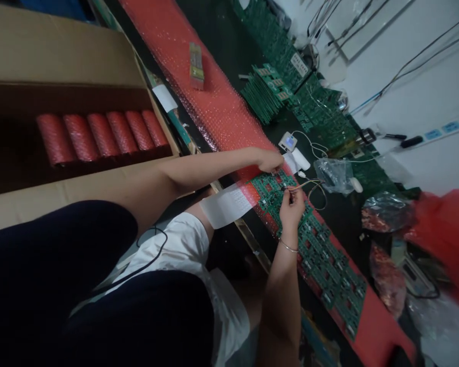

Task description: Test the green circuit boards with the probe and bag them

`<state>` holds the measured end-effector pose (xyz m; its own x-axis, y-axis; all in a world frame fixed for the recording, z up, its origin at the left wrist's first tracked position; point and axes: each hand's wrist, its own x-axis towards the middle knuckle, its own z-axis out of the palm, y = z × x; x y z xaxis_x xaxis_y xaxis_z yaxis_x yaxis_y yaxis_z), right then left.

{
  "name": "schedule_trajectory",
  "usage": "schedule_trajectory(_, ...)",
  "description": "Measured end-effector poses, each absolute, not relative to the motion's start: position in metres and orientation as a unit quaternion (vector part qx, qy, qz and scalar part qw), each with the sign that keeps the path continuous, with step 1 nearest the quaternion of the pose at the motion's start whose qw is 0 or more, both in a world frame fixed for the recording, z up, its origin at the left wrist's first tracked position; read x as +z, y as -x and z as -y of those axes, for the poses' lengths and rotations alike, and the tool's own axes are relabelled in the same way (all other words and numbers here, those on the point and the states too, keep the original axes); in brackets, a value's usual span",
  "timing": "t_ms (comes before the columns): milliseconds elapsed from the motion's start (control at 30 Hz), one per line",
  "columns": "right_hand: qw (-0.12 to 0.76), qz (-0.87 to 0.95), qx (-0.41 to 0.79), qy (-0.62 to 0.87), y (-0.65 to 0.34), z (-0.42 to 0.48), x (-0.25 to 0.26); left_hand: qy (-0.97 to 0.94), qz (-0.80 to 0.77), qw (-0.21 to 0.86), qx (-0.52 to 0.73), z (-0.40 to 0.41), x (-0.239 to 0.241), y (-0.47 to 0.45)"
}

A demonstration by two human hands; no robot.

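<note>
A row of green circuit boards [329, 260] lies on a strip of red bubble wrap [375, 326]. My left hand [270, 162] reaches in from the left. Its fingers are curled down onto the far end of the row, and what they pinch, if anything, is hidden. My right hand [291, 206], with a thin bracelet at the wrist, comes up from below. It pinches the end of a thin wired lead [304, 185] just above the boards. The lead's wires trail off to the right.
An open cardboard box [61, 56] at the left holds several red bubble-wrapped rolls [99, 135]. More red bubble wrap [199, 86] runs away up the bench. Stacks of green boards [263, 92], a small white device [288, 141], plastic bags [334, 176], a power strip [439, 131] and a red bag [449, 229] crowd the right.
</note>
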<state>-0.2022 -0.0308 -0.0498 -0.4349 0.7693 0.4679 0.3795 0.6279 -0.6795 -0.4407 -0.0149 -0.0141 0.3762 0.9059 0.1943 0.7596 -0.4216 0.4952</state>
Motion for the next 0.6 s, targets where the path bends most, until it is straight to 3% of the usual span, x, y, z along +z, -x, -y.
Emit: schedule_trajectory(600, 0.396, 0.780, 0.281, 0.396, 0.201, 0.037, -0.049, -0.819, -0.520, 0.212, 0.116, 0.003, -0.003, 0.434)
